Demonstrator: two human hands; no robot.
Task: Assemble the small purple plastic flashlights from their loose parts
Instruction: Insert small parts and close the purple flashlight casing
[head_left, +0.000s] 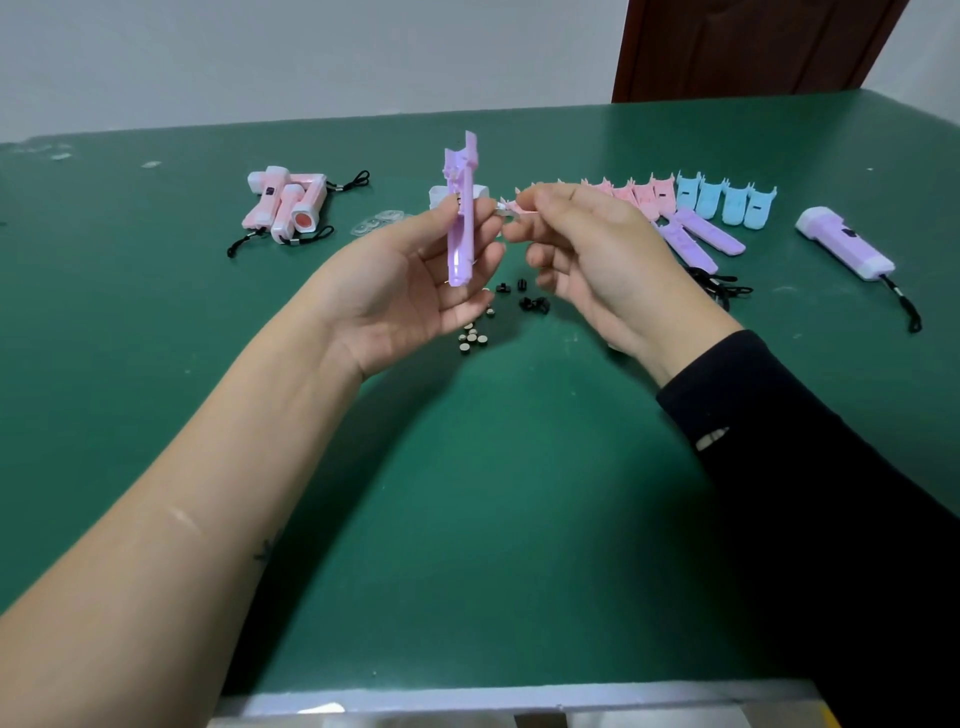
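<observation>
Purple flashlight shell (461, 223) stands upright in our left hand (410, 291), raised over the surface (467, 493). Beyond lie finished pink flashlights (283, 208), pink shells (641, 195), blue shells (727, 200), spare purple shells (698, 236) and, far right, one finished purple flashlight (844, 244); button cells (472, 335) and black clips (532, 302) sit beneath our hands. Green surface, grey wall (311, 52), brown door (753, 47) behind. Our left grip clasps the shell, palm toward us; our right hand (592, 254) pinches a small pale part (511, 210) just beside it.
</observation>
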